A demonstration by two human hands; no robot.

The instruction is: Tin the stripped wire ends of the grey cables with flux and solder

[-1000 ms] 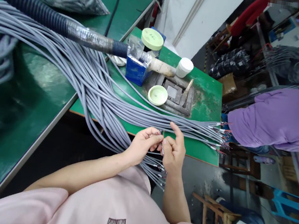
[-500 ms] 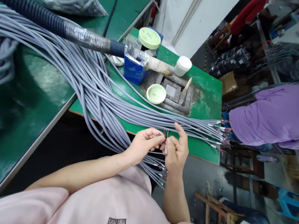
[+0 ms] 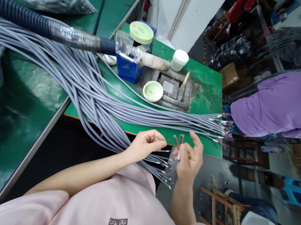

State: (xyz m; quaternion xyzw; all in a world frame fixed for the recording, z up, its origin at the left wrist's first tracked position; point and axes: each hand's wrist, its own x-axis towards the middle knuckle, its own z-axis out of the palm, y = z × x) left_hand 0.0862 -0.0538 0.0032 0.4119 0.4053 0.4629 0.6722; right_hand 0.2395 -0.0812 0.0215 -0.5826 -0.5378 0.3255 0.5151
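Note:
My right hand pinches a grey cable just below its stripped end, index finger raised. From that grip the thin coloured wires, red and dark among them, fan out upward. A little to their left is my left hand, thumb and forefinger pinched together and apart from the wires. Whether anything tiny sits in that pinch cannot be made out. Below both hands hang more grey cable ends with white bands. Beyond them, a thick bundle of grey cables runs across the green bench to stripped ends at the right.
A ridged black hose with a pale nozzle crosses the bench by a blue box. Around a square metal plate are a pale green dish, a white tub and a brush-like tool. A person in purple works at right.
My hands have separated. My right hand has moved right with the cable, and its wires now spread wider. The left hand has let go of the wires. The view has shifted slightly.

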